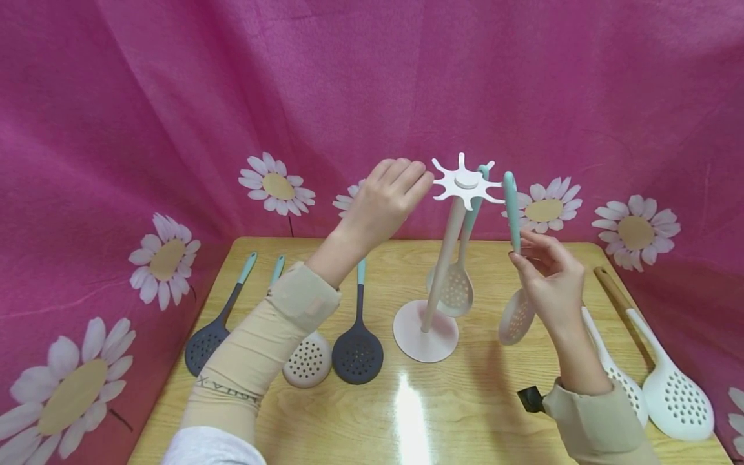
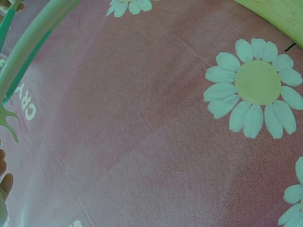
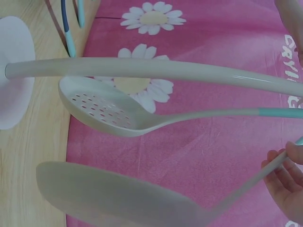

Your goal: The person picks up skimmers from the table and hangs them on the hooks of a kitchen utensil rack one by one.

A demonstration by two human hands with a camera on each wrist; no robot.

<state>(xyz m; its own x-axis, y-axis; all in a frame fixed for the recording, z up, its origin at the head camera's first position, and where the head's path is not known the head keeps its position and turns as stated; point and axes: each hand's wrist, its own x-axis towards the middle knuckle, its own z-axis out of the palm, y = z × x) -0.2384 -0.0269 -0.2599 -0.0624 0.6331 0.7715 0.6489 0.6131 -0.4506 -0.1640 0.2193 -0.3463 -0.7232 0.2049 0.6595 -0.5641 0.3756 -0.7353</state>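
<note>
A white utensil stand (image 1: pixel 444 258) has a round base and a star-shaped top of hooks. My left hand (image 1: pixel 380 200) has its fingers curled at the stand's left hook, seemingly gripping it; the fingertips are hidden in the head view. My right hand (image 1: pixel 552 284) pinches a beige skimmer (image 1: pixel 516 316) by its handle, below the mint grip. The skimmer hangs head down, its grip top close to the right-hand hooks. Another beige skimmer (image 3: pixel 102 106) with a mint handle hangs from the stand's back hook.
On the wooden table's left lie two dark skimmers (image 1: pixel 357 355) and a beige skimmer (image 1: pixel 308 361), partly behind my left arm. Two white skimmers (image 1: pixel 677 400) lie at the right, one with a wooden handle end. A pink flowered cloth (image 1: pixel 360 84) surrounds the table.
</note>
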